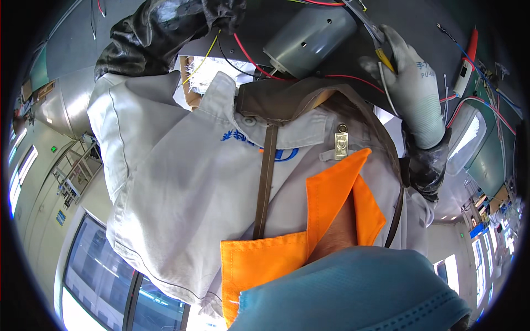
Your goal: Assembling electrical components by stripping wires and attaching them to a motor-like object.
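Note:
My right hand (407,74), in a pale grey glove, is closed around a plier-like hand tool (385,59) with grey metal and a yellow grip. The tool's far end runs up toward the top edge, where thin wires show beside it. A thin white strip hangs below the fingers; I cannot tell whether it is part of the tool. My left arm (157,36), in a black sleeve cover, reaches to the top edge, with its hand out of view. Between the arms a grey cylindrical motor (312,41) lies on the dark work surface. Red wire (248,55) and yellow wire (207,54) run near it.
A cardboard box (192,98) with white shredded filling stands beyond my left shoulder. At the right are a red-and-white pen-shaped tool (465,74), blue and red leads (488,83) and a pale oblong object (466,140). My grey jacket and brown apron fill the middle.

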Demonstrator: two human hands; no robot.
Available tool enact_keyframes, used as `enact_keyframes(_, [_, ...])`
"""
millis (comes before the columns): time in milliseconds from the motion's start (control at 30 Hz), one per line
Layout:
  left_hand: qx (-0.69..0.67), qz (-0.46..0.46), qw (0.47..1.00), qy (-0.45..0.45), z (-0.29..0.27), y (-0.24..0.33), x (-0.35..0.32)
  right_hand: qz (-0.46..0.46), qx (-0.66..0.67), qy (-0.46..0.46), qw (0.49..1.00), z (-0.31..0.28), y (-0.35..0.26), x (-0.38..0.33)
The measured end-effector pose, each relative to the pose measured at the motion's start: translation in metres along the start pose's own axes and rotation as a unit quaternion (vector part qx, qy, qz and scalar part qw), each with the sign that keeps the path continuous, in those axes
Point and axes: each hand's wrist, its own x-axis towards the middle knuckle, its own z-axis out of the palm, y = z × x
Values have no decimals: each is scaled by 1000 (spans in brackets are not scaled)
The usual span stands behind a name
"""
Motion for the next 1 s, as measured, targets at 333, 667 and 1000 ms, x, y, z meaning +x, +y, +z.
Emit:
enact_keyframes(333, [47, 58, 910, -407, -3, 104, -55, 196, -137, 50, 970, 9, 66, -19])
enact_keyframes(667, [387, -508, 757, 139, 19, 180, -258, 211, 515, -143, 818, 46, 33, 1])
enact_keyframes(1000, [527, 22, 827, 194, 102, 6, -110, 224, 732, -126, 631, 54, -28, 27])
